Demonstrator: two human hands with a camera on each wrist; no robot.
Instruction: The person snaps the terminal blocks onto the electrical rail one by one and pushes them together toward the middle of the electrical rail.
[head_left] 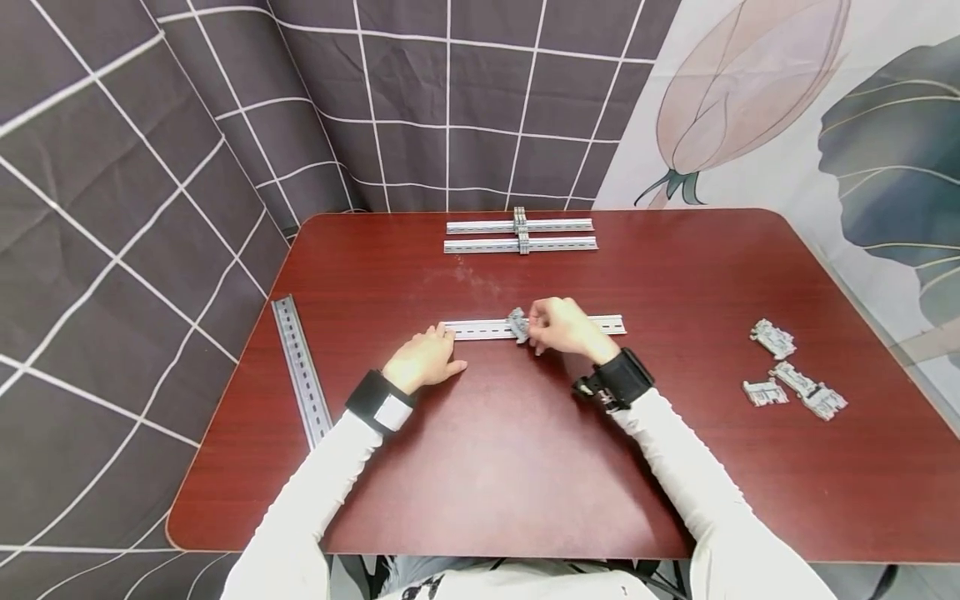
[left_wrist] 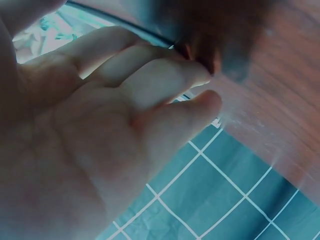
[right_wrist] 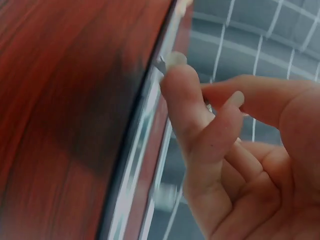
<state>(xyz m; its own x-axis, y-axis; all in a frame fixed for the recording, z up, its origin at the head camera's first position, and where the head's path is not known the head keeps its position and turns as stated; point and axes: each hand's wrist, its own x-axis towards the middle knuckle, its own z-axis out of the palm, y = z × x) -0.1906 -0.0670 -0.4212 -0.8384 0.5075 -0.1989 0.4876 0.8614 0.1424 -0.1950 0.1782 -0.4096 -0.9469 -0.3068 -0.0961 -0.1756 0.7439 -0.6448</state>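
Note:
A slotted metal DIN rail (head_left: 480, 330) lies crosswise on the table, with a grey terminal block (head_left: 517, 325) standing near its middle. The fingers of my left hand (head_left: 426, 358) rest at the rail's left end, thumb spread apart. In the left wrist view the left hand's fingers (left_wrist: 160, 75) are extended. Just right of the block, my right hand (head_left: 561, 327) pinches a small grey terminal block over the rail. Most of that piece is hidden by the fingers; only small bits show in the right wrist view beside the fingertips (right_wrist: 182, 82).
Two more rails (head_left: 480, 246) joined by a cluster of terminal blocks (head_left: 521, 227) lie at the table's back. Another rail (head_left: 302, 367) lies along the left side. Several loose terminal blocks (head_left: 795, 379) are at the right. The dark red table (head_left: 495, 467) has a curtain behind it.

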